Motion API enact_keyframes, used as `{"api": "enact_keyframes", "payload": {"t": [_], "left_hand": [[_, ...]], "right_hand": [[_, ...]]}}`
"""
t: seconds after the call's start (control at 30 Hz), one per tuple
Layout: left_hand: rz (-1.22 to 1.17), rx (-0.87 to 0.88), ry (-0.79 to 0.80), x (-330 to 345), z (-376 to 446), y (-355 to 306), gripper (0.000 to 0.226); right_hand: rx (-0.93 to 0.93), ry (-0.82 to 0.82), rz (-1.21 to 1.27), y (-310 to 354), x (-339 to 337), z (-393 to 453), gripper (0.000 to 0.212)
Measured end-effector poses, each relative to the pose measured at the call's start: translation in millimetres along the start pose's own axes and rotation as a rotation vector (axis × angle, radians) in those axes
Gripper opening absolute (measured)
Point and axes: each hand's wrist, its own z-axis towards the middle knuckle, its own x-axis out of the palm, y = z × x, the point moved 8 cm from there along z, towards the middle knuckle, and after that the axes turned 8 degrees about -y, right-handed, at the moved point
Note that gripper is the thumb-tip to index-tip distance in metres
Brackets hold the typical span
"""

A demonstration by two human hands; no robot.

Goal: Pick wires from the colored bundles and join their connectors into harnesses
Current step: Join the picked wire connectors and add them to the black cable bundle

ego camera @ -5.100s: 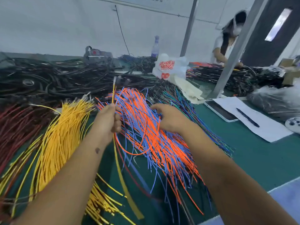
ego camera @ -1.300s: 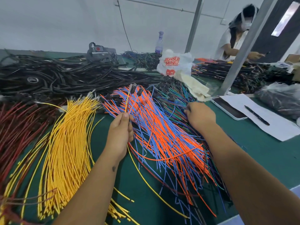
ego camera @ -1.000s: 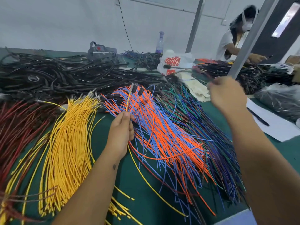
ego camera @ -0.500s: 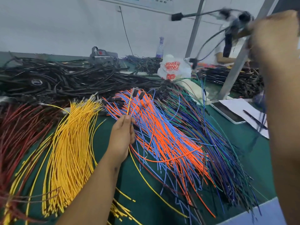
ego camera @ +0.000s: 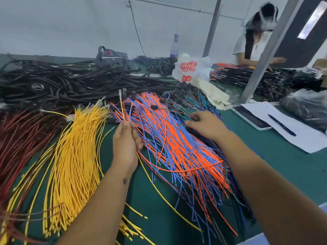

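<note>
- The left hand (ego camera: 126, 141), at centre frame, pinches a small fan of picked wires (ego camera: 126, 110) upright between its fingers; yellow, orange and blue strands rise from it to dark connectors (ego camera: 127, 94) at the top.
- The right hand (ego camera: 206, 125), right of centre, rests with fingers spread and fairly straight on the green-and-purple bundle (ego camera: 192, 105), holding nothing that can be made out.
- The orange-and-blue bundle (ego camera: 177, 147) lies between the two hands on the green table (ego camera: 286, 167); the yellow bundle (ego camera: 74, 152) lies to the left and the red bundle (ego camera: 21, 135) at the left edge.
- Risk: the strands lie crossed and tangled, so pulling one is likely to drag its neighbours out and disorder the pile.
- Risk: the left pinch is light and the tails hang long; a snag on the heap below could tug a wire free.
- Risk: the green and purple strands are mixed and dim, so the wrong colour could be taken.
</note>
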Motion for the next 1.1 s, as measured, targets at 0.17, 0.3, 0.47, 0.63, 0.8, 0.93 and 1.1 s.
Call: {"api": "enact_keyframes", "payload": {"t": [0.17, 0.3, 0.47, 0.63, 0.8, 0.93, 1.1], "left_hand": [[0.015, -0.005, 0.027, 1.4, 2.3, 2.8, 0.034], [0.011, -0.002, 0.036, 0.9, 4.8, 4.5, 0.034], [-0.027, -0.022, 0.025, 0.4, 6.0, 6.1, 0.034], [-0.026, -0.026, 0.033, -1.0, 3.8, 4.6, 0.034], [-0.036, -0.04, 0.039, -0.9, 4.8, 5.4, 0.033], [-0.061, -0.036, 0.037, 0.0, 5.5, 5.3, 0.032], [-0.023, -0.028, 0.041, 1.5, 1.8, 3.2, 0.032]], "right_hand": [[-0.055, -0.168, -0.064, 19.4, -20.2, 4.4, 0.031], [-0.03, -0.502, 0.38, 30.9, -99.2, 15.9, 0.029], [0.033, -0.607, 0.87, 30.3, -136.4, 23.4, 0.026], [0.2, -0.066, 0.455, 6.4, -50.0, 30.3, 0.023], [0.218, -0.149, 0.37, -18.9, -37.0, 29.5, 0.03], [0.129, -0.085, 0.273, -10.6, -30.7, 25.9, 0.032], [-0.061, -0.111, -0.152, 13.8, -41.9, 16.2, 0.025]]}}
